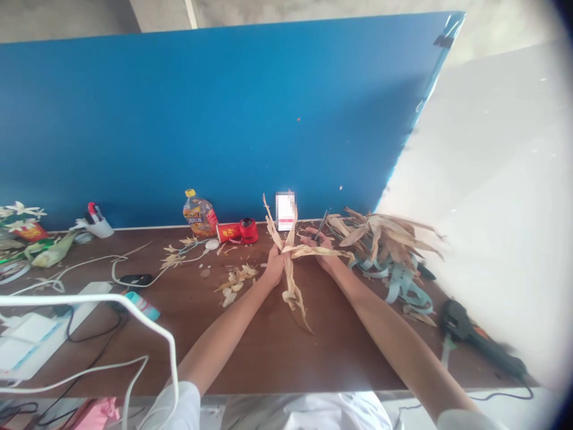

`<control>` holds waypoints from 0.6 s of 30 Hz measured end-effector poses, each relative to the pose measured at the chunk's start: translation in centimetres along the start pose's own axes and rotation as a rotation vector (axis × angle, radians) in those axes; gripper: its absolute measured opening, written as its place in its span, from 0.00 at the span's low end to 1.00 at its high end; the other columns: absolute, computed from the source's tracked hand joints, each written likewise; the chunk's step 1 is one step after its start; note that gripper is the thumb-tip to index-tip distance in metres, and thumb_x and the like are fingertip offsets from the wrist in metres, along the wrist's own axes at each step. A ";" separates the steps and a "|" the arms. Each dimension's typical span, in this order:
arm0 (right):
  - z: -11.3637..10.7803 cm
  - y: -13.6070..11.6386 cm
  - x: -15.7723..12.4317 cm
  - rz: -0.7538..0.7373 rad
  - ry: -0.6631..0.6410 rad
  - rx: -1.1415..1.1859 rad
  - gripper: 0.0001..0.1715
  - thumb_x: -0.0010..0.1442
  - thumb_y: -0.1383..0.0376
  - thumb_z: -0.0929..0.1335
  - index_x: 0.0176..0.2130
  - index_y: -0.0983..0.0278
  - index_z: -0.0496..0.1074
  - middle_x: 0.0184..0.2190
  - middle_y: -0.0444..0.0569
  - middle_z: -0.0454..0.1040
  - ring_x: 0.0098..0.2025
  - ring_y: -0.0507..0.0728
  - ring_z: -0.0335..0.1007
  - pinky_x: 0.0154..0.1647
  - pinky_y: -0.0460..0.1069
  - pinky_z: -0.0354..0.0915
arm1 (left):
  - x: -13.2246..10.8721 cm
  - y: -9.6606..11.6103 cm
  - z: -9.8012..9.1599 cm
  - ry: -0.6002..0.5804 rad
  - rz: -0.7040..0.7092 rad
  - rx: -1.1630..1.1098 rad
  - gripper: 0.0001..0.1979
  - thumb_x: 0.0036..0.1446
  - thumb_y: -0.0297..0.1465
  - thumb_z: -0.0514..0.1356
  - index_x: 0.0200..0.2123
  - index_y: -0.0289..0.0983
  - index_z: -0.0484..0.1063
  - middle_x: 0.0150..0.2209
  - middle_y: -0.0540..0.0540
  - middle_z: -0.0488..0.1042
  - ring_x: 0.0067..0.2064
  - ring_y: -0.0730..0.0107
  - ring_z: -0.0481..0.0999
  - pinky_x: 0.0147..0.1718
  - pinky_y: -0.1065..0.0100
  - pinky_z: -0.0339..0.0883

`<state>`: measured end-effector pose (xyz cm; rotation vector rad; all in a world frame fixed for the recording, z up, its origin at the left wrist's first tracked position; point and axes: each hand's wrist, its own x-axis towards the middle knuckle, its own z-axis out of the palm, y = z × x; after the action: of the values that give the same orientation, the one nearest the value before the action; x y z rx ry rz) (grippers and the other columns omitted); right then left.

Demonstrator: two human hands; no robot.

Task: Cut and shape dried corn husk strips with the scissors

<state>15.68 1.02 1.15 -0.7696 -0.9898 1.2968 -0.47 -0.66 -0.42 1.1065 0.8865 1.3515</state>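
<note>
My left hand (274, 266) is closed around a bunch of dried corn husks (290, 280) over the middle of the table. Long tan strips fan out from the grip: upward, to the right across my right wrist, and down towards me. Just right of the bunch, my right hand (319, 242) grips what looks like a pair of scissors (324, 220), the dark blades pointing up and away. Part of its fingers is hidden. Close by on the right lies a heap of dried husks (380, 236).
Pale blue ribbon (407, 289) and a black glue gun (478, 343) lie at right. Behind stand a phone-like screen (285, 212), a plastic bottle (197, 215) and a red cup (229, 232). Husk scraps (237, 279) litter the table; a power strip (85, 301), cables and white tube (134, 310) occupy the left.
</note>
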 end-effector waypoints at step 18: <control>-0.8 0.6 1.4 0.002 0.147 -0.044 0.34 0.35 0.59 0.77 0.44 0.57 0.70 0.30 0.45 0.78 0.25 0.53 0.70 0.20 0.46 0.59 | -0.2 0.3 0.1 -0.103 0.025 0.027 0.13 0.44 0.29 0.63 0.37 0.35 0.71 0.35 0.47 0.75 0.36 0.70 0.72 0.41 0.68 0.64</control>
<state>16.15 2.56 0.53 -0.8865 -0.9022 1.2056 -0.45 -0.94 -0.10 1.2001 0.8201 1.2947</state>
